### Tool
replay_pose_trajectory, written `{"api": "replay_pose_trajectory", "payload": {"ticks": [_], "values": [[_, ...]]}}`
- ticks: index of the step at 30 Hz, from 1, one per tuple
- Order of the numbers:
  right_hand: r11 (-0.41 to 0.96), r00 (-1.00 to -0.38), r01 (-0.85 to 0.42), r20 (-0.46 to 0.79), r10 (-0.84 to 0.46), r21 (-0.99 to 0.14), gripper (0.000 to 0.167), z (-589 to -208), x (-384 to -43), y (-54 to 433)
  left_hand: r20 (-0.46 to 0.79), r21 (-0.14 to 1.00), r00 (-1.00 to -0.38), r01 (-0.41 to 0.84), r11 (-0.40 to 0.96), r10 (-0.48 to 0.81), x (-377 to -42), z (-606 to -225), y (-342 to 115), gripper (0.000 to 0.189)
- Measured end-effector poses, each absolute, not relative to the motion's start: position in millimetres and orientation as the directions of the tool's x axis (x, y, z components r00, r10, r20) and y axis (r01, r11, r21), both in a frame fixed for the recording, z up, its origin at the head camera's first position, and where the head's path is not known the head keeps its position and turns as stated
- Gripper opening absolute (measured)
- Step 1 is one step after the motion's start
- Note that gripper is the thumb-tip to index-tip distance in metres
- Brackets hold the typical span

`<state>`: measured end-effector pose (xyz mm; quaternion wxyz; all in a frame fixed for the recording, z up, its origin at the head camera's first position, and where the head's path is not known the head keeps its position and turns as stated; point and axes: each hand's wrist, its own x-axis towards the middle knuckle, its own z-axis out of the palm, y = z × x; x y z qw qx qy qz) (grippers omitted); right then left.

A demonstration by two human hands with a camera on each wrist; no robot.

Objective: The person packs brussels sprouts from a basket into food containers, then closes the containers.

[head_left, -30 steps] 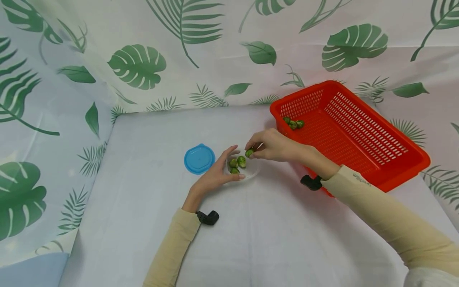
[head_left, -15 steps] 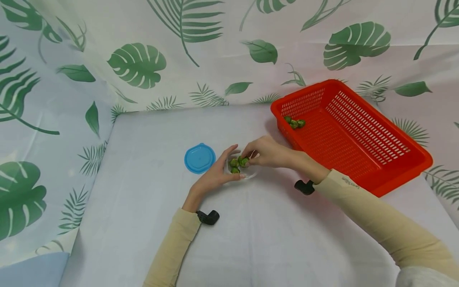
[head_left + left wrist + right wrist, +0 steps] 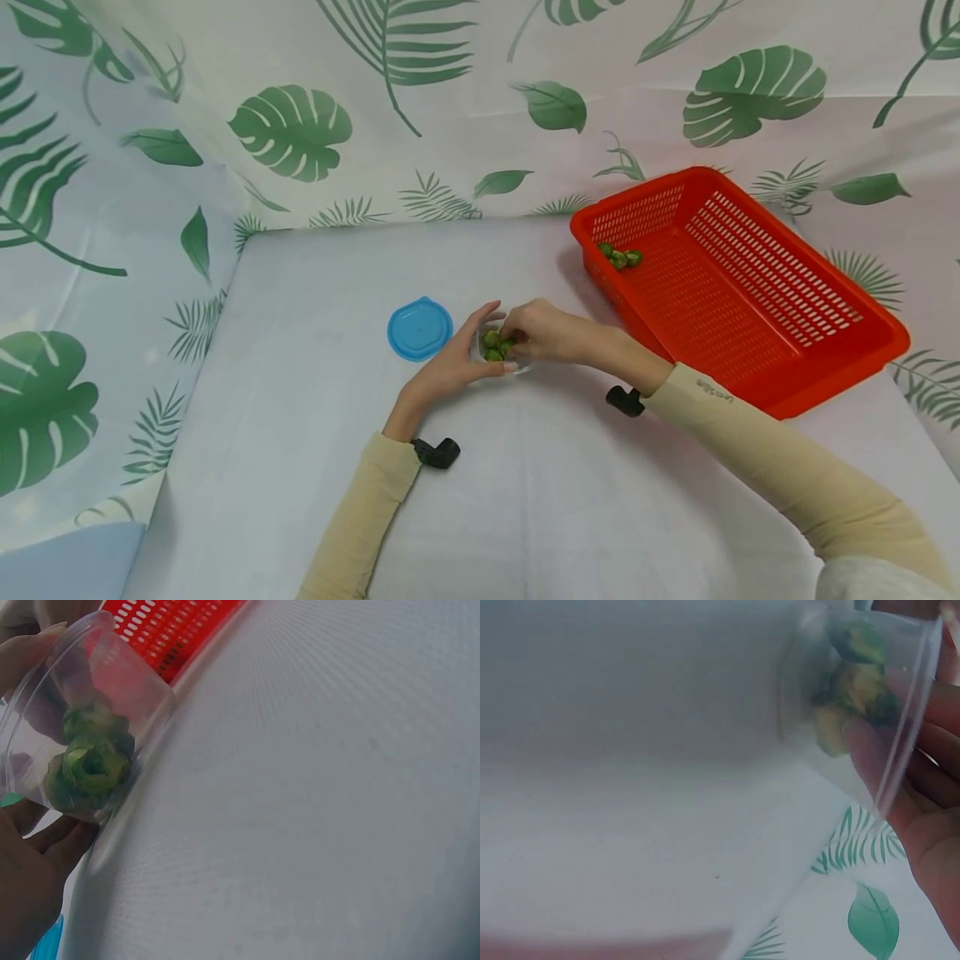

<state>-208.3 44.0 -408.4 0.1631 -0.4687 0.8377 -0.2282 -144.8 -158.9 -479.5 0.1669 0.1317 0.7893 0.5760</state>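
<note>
A clear plastic tub (image 3: 142, 690) stands on the table, with several Brussels sprouts (image 3: 88, 772) inside it. My left hand (image 3: 447, 365) holds the tub from the left, thumb at the near side and fingers around the far side. Reaching in from the right, my right hand (image 3: 553, 332) has its fingertips inside the tub and pinches a Brussels sprout, mostly hidden by the fingers in the head view. Through the tub wall in the right wrist view, the right thumb (image 3: 866, 750) touches the sprouts.
A blue lid (image 3: 420, 330) lies flat just left of the left hand. To the right, a red perforated basket (image 3: 738, 321) holds several more sprouts (image 3: 619, 257) in its left corner. Leaf-printed cloth (image 3: 450, 100) hangs behind the white table.
My right hand has moved left and down into the tub, carrying a Brussels sprout in its fingertips. The left hand keeps its hold on the tub.
</note>
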Motion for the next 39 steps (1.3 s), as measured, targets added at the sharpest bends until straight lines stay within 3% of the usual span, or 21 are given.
{"api": "replay_pose_trajectory", "payload": {"ticks": [17,30,39], "values": [[0.445,-0.497,-0.77,-0.008,-0.868,-0.457,0.028,-411.4,-198.6,47.1,-0.115,0.946,-0.909,0.022,0.323,0.4,-144.4,-479.0,-160.2,0.095],[0.384,-0.44,-0.799,0.016,-0.898,-0.463,0.012,-412.8,-203.3,41.4,-0.098,0.947,-0.909,0.04,0.318,0.405,-145.0,-478.7,-161.2,0.095],[0.391,-0.436,-0.8,-0.006,-0.9,-0.454,0.015,-412.4,-202.0,40.1,-0.094,0.947,-0.909,0.043,0.317,0.405,-144.6,-480.4,-161.4,0.095]]}}
